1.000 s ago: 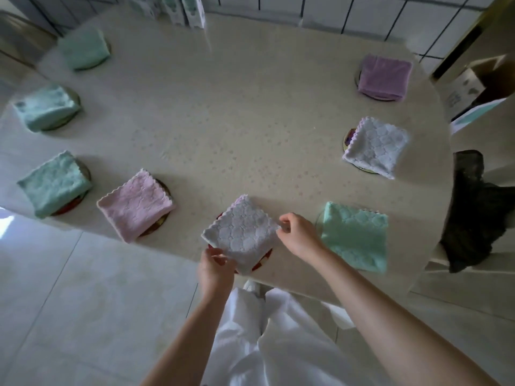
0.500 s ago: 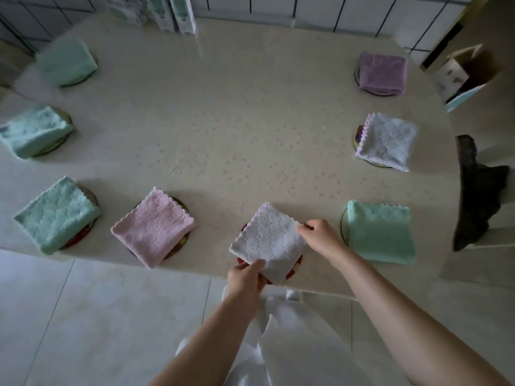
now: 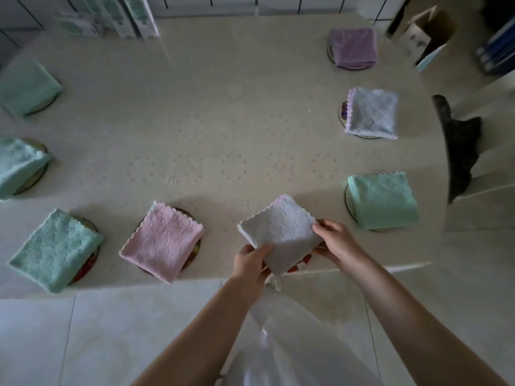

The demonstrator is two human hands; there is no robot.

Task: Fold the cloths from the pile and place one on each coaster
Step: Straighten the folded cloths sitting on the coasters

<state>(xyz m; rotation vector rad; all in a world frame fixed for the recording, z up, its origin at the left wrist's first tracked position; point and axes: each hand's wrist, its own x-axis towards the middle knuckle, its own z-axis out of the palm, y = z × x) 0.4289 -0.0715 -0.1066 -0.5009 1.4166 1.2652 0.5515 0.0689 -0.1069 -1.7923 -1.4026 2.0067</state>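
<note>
- Left hand [image 3: 250,263] pinches the near-left edge of the white cloth [image 3: 281,232], with the thumb on top. The right hand [image 3: 334,240] pinches its right corner, fingers curled round the edge.
- This folded cloth lies over the red coaster [image 3: 303,262], which sits at the near edge of the surface [image 3: 223,121]. Only a small part of the coaster shows from under it.
- I judge the cloth to be light, soft and limp, with a fluffy face that is not slippery. It will bend wherever it has no support, so a grip on two opposite sides should hold the fold together.
- Left of the red coaster, a pink cloth [image 3: 163,240] sits on its own coaster. Right of the red coaster, a green cloth [image 3: 383,201] does the same.
- Far beyond the red coaster, to the right, stands an open cardboard box [image 3: 426,34]. What it holds I cannot tell.
</note>
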